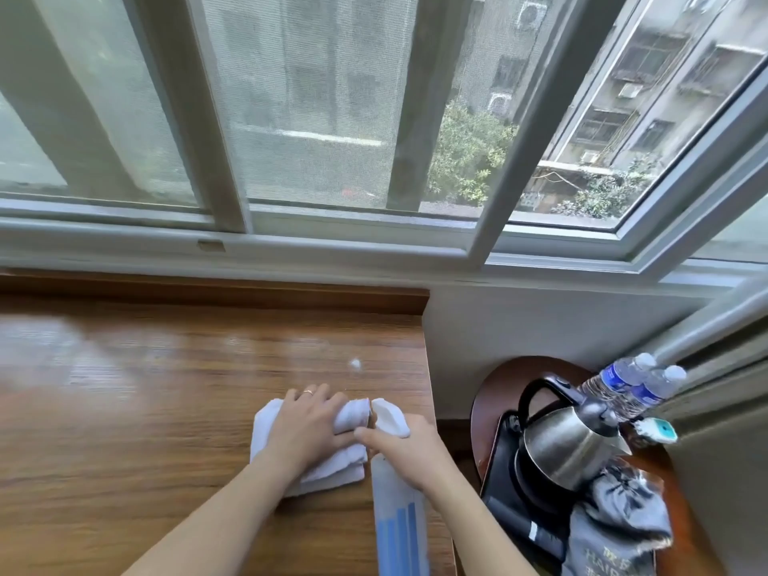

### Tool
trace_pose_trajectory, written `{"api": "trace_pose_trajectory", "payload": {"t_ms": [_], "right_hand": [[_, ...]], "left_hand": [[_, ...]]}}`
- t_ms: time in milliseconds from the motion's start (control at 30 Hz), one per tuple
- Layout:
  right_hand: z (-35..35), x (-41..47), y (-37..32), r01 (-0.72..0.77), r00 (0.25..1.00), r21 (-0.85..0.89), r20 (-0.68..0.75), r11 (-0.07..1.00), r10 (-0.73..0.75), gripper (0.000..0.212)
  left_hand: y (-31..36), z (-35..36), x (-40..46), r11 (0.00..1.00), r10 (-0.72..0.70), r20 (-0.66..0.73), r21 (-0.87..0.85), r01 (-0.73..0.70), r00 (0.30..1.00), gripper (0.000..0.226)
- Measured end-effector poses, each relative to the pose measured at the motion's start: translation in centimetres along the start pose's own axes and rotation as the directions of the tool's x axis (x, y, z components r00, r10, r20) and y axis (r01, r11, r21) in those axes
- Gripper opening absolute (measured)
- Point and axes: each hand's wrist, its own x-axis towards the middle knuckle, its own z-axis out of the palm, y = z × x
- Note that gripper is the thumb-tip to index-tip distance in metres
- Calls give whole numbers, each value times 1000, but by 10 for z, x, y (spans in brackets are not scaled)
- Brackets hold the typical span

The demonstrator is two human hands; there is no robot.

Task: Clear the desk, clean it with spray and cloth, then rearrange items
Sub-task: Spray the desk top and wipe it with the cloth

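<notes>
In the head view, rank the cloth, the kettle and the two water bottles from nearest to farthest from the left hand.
Measured from the left hand:
1. White cloth: on the desk, directly under the palm, touching.
2. Kettle: on the side table to the right.
3. Water bottles: behind the kettle, against the curtain, farthest; the two bottles are too close together to separate.

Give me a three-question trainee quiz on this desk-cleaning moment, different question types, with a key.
1. True or false: the left hand rests on the white cloth on the desk.
2. Which thing does the right hand grip? A) kettle B) spray bottle C) water bottle
3. Fill in: the kettle stands on the small round side table to the ____ of the desk.

Key: 1 true. 2 B, the spray bottle. 3 right; two water bottles stand there too.
</notes>
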Motion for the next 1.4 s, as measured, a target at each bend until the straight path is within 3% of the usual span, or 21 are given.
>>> {"api": "trace_pose_trajectory", "payload": {"t_ms": [133, 400, 500, 700, 967, 1167, 1400], "right_hand": [[-1, 2, -3, 16, 1000, 47, 13, 999, -17, 24], [-7, 7, -11, 49, 999, 81, -4, 996, -48, 11], [-12, 13, -15, 53, 998, 65, -22, 996, -52, 32], [-25, 28, -22, 17, 998, 50, -63, 999, -14, 37], [-29, 48, -28, -31, 999, 9, -30, 999, 31, 66], [-27, 61, -28, -29, 999, -6, -22, 1000, 29, 62], [-23, 67, -34, -34, 999, -55, 7, 998, 35, 57]], "left_hand": [[-6, 3, 23, 999, -33, 9, 2, 33, 999, 58], [-7, 0, 37, 996, -81, 34, 48, 79, 996, 63], [-2, -5, 25, 996, -83, 54, 33, 82, 995, 60], [14, -8, -14, 999, -38, 104, -6, 39, 994, 57], [11, -3, -17, 999, 49, 57, -13, -48, 997, 54], [-5, 1, 18, 999, 49, 87, 11, -50, 995, 57], [-20, 0, 72, 1000, 13, 2, 10, -13, 1000, 57]]}}
